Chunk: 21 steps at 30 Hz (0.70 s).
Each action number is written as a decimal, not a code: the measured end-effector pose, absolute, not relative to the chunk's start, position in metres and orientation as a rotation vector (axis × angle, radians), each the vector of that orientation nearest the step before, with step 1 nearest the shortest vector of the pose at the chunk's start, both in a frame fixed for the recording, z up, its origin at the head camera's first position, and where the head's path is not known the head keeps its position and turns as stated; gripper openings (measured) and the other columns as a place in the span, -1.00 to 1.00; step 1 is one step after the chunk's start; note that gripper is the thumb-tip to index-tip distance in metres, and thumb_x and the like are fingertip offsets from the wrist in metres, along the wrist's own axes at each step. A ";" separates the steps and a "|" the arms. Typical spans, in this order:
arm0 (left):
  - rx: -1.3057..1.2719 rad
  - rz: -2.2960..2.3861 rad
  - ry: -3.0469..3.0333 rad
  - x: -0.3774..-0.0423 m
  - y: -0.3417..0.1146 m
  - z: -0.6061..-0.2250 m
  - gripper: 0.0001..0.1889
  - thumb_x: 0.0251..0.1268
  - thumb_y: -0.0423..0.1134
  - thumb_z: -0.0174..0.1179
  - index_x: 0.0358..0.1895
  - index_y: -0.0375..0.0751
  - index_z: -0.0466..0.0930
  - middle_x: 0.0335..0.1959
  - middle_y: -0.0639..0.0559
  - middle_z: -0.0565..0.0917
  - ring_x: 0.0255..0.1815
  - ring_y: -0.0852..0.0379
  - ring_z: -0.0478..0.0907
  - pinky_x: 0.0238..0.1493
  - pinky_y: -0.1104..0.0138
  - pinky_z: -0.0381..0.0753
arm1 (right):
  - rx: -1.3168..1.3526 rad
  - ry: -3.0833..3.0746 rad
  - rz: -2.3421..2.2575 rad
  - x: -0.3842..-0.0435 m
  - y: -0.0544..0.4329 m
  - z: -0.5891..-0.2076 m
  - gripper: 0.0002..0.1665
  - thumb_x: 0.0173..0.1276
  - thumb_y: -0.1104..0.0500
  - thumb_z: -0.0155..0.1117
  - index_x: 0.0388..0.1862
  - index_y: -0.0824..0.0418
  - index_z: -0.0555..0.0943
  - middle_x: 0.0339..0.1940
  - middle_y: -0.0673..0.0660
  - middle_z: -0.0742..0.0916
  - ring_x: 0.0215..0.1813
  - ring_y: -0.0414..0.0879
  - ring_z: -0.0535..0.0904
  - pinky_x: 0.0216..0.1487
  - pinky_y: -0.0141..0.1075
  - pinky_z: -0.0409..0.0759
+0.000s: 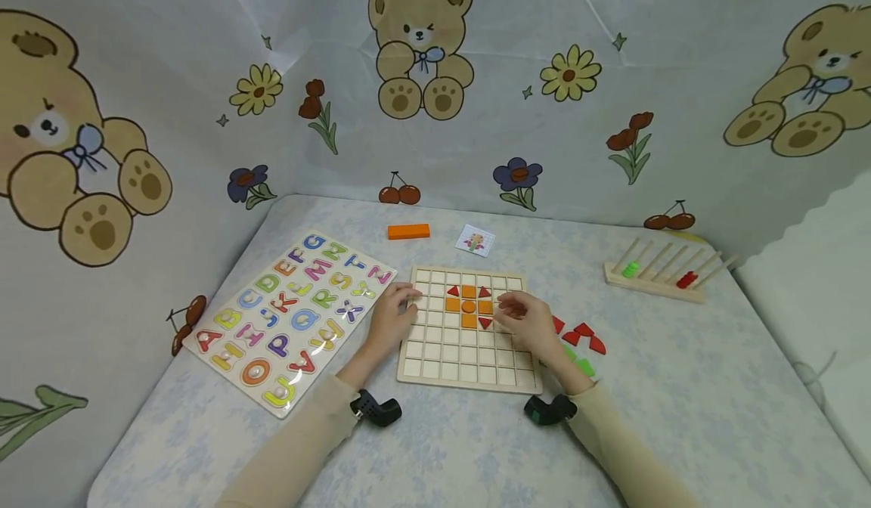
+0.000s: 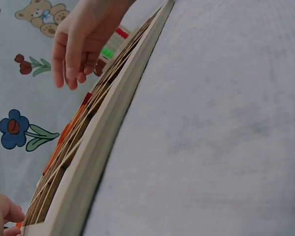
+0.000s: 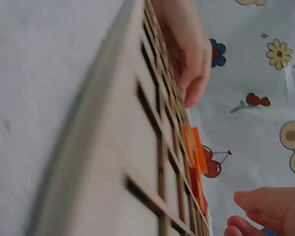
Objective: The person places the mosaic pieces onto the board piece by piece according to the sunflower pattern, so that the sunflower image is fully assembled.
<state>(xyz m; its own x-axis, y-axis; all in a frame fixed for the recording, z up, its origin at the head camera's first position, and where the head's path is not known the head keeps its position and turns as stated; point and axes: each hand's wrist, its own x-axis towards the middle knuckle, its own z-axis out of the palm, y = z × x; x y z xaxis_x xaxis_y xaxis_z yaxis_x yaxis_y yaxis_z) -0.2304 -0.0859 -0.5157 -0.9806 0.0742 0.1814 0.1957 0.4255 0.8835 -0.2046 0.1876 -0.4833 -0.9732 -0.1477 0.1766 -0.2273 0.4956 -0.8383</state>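
Note:
A wooden grid board (image 1: 469, 376) lies on the table, with orange squares, an orange circle (image 1: 469, 307) and red triangles (image 1: 485, 323) laid in a small pattern in its upper middle. At the board's left edge, my left hand (image 1: 389, 319) rests with its fingertips on the rim. My right hand (image 1: 531, 325) hovers over the board's right side, close to the pattern. Its fingers are loosely bent, and the right wrist view shows thumb and fingers (image 3: 265, 206) apart with nothing between them. In the left wrist view the right hand (image 2: 88, 44) hangs above the board.
To the left lies an alphabet board (image 1: 292, 319) with coloured letters. Behind the grid board are an orange block (image 1: 408, 231) and a picture card (image 1: 475, 241). Loose red pieces (image 1: 584, 330) and green pieces (image 1: 584, 367) lie by the right forearm. A peg rack (image 1: 653, 285) stands far right.

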 end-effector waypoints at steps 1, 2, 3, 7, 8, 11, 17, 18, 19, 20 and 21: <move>-0.243 -1.610 -2.554 -0.231 -0.085 -0.516 -0.74 0.26 -0.43 0.14 -0.02 -0.27 0.70 0.21 -0.16 0.54 0.21 -0.08 0.52 0.28 0.08 0.53 | 0.312 -2.639 1.481 -0.206 0.195 -0.482 -0.66 0.31 0.35 0.32 0.05 0.44 0.61 -0.14 0.36 0.72 -0.12 0.13 0.64 -0.13 -0.43 0.61; -0.246 -1.609 -2.553 -0.231 -0.085 -0.516 -0.74 0.26 -0.43 0.14 -0.02 -0.27 0.70 0.21 -0.16 0.54 0.21 -0.07 0.52 0.28 0.08 0.53 | 0.286 -2.641 1.458 -0.207 0.202 -0.481 -0.67 0.33 0.35 0.30 0.06 0.44 0.62 -0.12 0.37 0.72 -0.10 0.16 0.64 -0.10 -0.39 0.62; -0.248 -1.609 -2.553 -0.231 -0.084 -0.517 -0.74 0.25 -0.43 0.14 -0.03 -0.27 0.70 0.20 -0.16 0.54 0.21 -0.08 0.52 0.27 0.08 0.53 | 0.264 -2.651 1.426 -0.207 0.210 -0.480 -0.68 0.34 0.36 0.29 0.06 0.43 0.62 -0.11 0.37 0.72 -0.08 0.17 0.63 -0.08 -0.35 0.63; -0.249 -1.597 -2.554 -0.232 -0.084 -0.517 -0.73 0.24 -0.44 0.14 -0.03 -0.27 0.70 0.21 -0.17 0.54 0.23 -0.09 0.52 0.29 0.08 0.53 | 0.289 -2.753 1.285 -0.206 0.236 -0.481 -0.65 0.29 0.43 0.29 0.06 0.43 0.61 -0.05 0.39 0.71 -0.02 0.24 0.61 0.01 -0.04 0.65; -0.246 -1.596 -2.555 -0.232 -0.084 -0.517 -0.74 0.24 -0.44 0.14 -0.04 -0.27 0.70 0.21 -0.17 0.54 0.23 -0.10 0.52 0.29 0.09 0.53 | 0.310 -2.777 1.261 -0.204 0.241 -0.482 -0.65 0.27 0.44 0.30 0.06 0.43 0.61 -0.03 0.39 0.71 -0.01 0.25 0.61 0.02 0.02 0.64; -0.227 -1.591 -2.561 -0.233 -0.085 -0.515 -0.73 0.23 -0.43 0.15 -0.04 -0.27 0.71 0.21 -0.17 0.54 0.24 -0.09 0.52 0.31 0.10 0.52 | 0.369 -2.814 1.237 -0.202 0.249 -0.485 -0.64 0.25 0.43 0.33 0.05 0.42 0.61 -0.02 0.39 0.71 -0.01 0.26 0.61 0.02 0.08 0.62; -0.219 -1.636 -2.554 -0.233 -0.087 -0.513 -0.73 0.25 -0.43 0.12 -0.02 -0.29 0.69 0.22 -0.17 0.53 0.18 -0.09 0.52 0.28 0.08 0.52 | 0.329 -2.790 1.240 -0.205 0.247 -0.491 -0.67 0.25 0.39 0.36 0.01 0.38 0.65 -0.05 0.36 0.73 -0.04 0.22 0.62 -0.05 -0.11 0.63; -0.220 -1.643 -2.553 -0.233 -0.087 -0.513 -0.73 0.26 -0.42 0.12 -0.02 -0.29 0.69 0.22 -0.18 0.53 0.19 -0.09 0.52 0.28 0.08 0.52 | 0.315 -2.790 1.238 -0.205 0.247 -0.491 -0.67 0.25 0.40 0.36 0.01 0.38 0.65 -0.05 0.36 0.73 -0.05 0.22 0.63 -0.07 -0.15 0.63; -0.219 -1.646 -2.557 -0.233 -0.087 -0.514 -0.73 0.26 -0.42 0.12 -0.02 -0.28 0.69 0.23 -0.17 0.52 0.19 -0.09 0.52 0.28 0.08 0.52 | 0.304 -2.796 1.231 -0.206 0.247 -0.491 -0.67 0.25 0.40 0.36 0.01 0.38 0.65 -0.05 0.36 0.73 -0.06 0.21 0.63 -0.10 -0.19 0.63; -0.214 -1.653 -2.563 -0.233 -0.087 -0.515 -0.73 0.26 -0.42 0.12 -0.02 -0.27 0.70 0.23 -0.16 0.52 0.20 -0.09 0.52 0.30 0.09 0.52 | 0.293 -2.800 1.237 -0.206 0.247 -0.492 -0.66 0.24 0.41 0.36 0.02 0.39 0.64 -0.05 0.37 0.73 -0.06 0.21 0.64 -0.11 -0.20 0.63; -0.213 -1.655 -2.565 -0.233 -0.086 -0.515 -0.73 0.25 -0.42 0.13 -0.02 -0.27 0.70 0.23 -0.16 0.52 0.21 -0.09 0.52 0.30 0.10 0.52 | 0.288 -2.809 1.237 -0.207 0.248 -0.492 -0.65 0.24 0.41 0.36 0.03 0.39 0.64 -0.06 0.37 0.73 -0.06 0.21 0.64 -0.12 -0.20 0.63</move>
